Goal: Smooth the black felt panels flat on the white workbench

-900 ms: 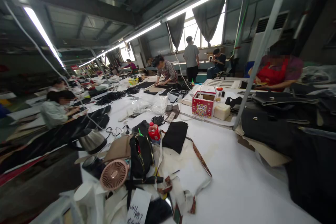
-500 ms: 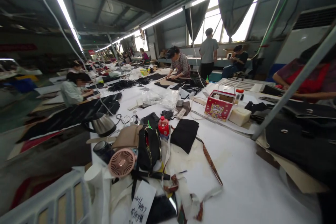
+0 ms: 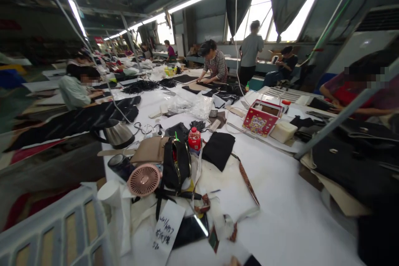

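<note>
Head view: the white table point(image 3: 280, 216) fills the frame from 6 o'clock up to 12, where other people bend over their own work. At 8 o'clock the corner of a white crate point(image 3: 56, 232) pokes in.

The nearest clutter sits between 6 and 9 o'clock. A black bag point(image 3: 176, 168) stands upright, with a black fabric piece point(image 3: 220, 149) lying flat just beyond it toward 1 o'clock. A pink fan point(image 3: 144, 180) leans just beside the bag at its 9 o'clock.

Lower down, a handwritten paper tag point(image 3: 166, 228) overlaps a glossy black panel point(image 3: 187, 232). A patterned strap point(image 3: 247, 181) trails toward 5 o'clock. Short strap offcuts point(image 3: 215, 239) lie loose at 6 o'clock.

The person's hands are not properly in frame. A skin-toned sliver point(image 3: 232, 262) at the very bottom edge is too small to read, so I cannot tell whether the hands are apart, together or closed on anything.

The offcuts and the glossy panel are the things closest to that edge. As a judgement, small pieces here handle best when lifted singly and flat, because the strap and the bag's webbing lie crossed and could drag neighbours along. The bare stretch at 4 o'clock looks the safest place to work.
</note>
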The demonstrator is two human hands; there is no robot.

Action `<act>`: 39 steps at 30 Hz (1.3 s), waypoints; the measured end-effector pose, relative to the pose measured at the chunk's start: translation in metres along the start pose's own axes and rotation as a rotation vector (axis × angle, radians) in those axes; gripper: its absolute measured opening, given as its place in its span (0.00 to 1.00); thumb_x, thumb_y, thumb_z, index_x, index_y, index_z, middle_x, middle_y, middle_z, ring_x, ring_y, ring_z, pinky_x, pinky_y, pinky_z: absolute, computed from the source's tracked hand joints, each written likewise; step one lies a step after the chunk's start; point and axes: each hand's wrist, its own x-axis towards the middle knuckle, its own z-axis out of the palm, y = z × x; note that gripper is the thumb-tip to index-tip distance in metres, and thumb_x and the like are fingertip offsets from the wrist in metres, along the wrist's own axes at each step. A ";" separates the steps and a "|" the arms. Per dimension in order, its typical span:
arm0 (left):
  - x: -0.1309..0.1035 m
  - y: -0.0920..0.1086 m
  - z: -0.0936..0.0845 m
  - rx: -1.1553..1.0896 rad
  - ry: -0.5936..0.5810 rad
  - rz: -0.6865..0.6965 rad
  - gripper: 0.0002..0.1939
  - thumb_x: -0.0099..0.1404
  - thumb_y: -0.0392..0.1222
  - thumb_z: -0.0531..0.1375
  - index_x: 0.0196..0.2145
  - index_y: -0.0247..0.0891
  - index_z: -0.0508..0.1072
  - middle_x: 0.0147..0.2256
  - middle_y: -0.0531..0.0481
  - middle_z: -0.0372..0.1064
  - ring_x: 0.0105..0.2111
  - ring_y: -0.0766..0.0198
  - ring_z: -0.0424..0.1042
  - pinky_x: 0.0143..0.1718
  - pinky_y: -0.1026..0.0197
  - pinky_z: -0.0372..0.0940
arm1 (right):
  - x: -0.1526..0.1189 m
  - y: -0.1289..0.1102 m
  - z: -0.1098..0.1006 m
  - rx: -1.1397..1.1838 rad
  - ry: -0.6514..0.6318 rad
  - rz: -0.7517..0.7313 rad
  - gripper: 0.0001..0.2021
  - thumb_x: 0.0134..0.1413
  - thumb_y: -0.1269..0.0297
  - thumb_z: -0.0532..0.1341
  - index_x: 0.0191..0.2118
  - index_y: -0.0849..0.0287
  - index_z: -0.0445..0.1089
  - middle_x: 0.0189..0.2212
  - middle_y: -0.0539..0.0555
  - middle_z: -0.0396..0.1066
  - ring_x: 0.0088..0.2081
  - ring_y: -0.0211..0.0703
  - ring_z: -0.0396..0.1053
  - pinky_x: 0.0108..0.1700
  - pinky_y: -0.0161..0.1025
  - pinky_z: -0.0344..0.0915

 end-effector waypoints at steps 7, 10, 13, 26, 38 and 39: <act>-0.001 -0.036 0.036 -0.195 -0.198 -0.216 0.29 0.59 0.60 0.59 0.46 0.31 0.72 0.44 0.39 0.75 0.42 0.52 0.75 0.47 0.51 0.70 | -0.172 0.099 -0.109 0.321 0.335 0.183 0.28 0.33 0.43 0.71 0.41 0.55 0.73 0.38 0.60 0.77 0.49 0.63 0.70 0.50 0.56 0.73; 0.002 -0.041 0.041 -0.172 -0.176 -0.204 0.28 0.57 0.60 0.60 0.44 0.32 0.74 0.41 0.40 0.77 0.40 0.51 0.76 0.44 0.51 0.70 | -0.184 0.105 -0.115 0.423 0.325 0.131 0.27 0.34 0.50 0.73 0.39 0.63 0.73 0.35 0.61 0.77 0.43 0.62 0.73 0.51 0.53 0.71; 0.002 -0.039 0.042 -0.112 -0.109 -0.127 0.26 0.54 0.59 0.63 0.42 0.35 0.75 0.42 0.43 0.77 0.44 0.50 0.74 0.47 0.52 0.68 | -0.177 0.106 -0.114 0.415 0.345 0.056 0.26 0.35 0.50 0.73 0.40 0.62 0.73 0.34 0.59 0.77 0.40 0.59 0.74 0.47 0.53 0.72; -0.003 -0.030 0.055 -0.006 -0.124 -0.060 0.20 0.54 0.46 0.64 0.43 0.35 0.75 0.40 0.43 0.77 0.39 0.51 0.76 0.47 0.48 0.69 | -0.188 0.129 -0.108 0.219 0.526 -0.152 0.24 0.37 0.48 0.70 0.39 0.59 0.74 0.39 0.57 0.77 0.46 0.59 0.71 0.53 0.52 0.66; -0.011 -0.031 0.070 0.028 -0.120 -0.091 0.18 0.57 0.43 0.62 0.44 0.32 0.73 0.36 0.40 0.78 0.35 0.50 0.77 0.39 0.47 0.73 | -0.201 0.138 -0.096 -0.122 0.652 -0.367 0.19 0.47 0.53 0.63 0.45 0.54 0.74 0.47 0.57 0.72 0.52 0.56 0.66 0.61 0.54 0.57; -0.012 -0.030 0.071 0.026 -0.124 -0.079 0.19 0.56 0.43 0.62 0.45 0.32 0.73 0.36 0.41 0.78 0.36 0.50 0.77 0.41 0.47 0.72 | -0.200 0.139 -0.096 -0.139 0.656 -0.356 0.20 0.47 0.53 0.62 0.46 0.54 0.73 0.47 0.57 0.72 0.52 0.56 0.66 0.61 0.53 0.58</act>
